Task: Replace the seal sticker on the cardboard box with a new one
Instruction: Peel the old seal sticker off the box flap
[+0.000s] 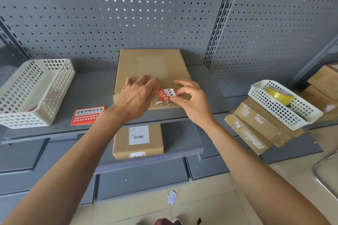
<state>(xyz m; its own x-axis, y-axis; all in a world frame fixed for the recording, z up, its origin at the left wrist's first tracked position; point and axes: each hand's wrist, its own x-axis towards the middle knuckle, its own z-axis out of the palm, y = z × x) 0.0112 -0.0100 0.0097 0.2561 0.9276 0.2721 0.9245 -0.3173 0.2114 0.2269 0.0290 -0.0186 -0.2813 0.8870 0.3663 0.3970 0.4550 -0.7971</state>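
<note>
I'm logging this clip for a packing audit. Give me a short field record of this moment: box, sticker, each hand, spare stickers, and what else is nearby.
box: cardboard box flat on the upper shelf, old seal residue at its front edge
sticker: red and white seal sticker at the box's front edge, partly lifted
left hand: left hand resting on the box beside the sticker
right hand: right hand pinching the sticker
spare stickers: red sticker sheet on the shelf
nearby: white basket left; tape roll in basket right

Grey shelf (91,86): box (146,64), basket (34,89)
</note>
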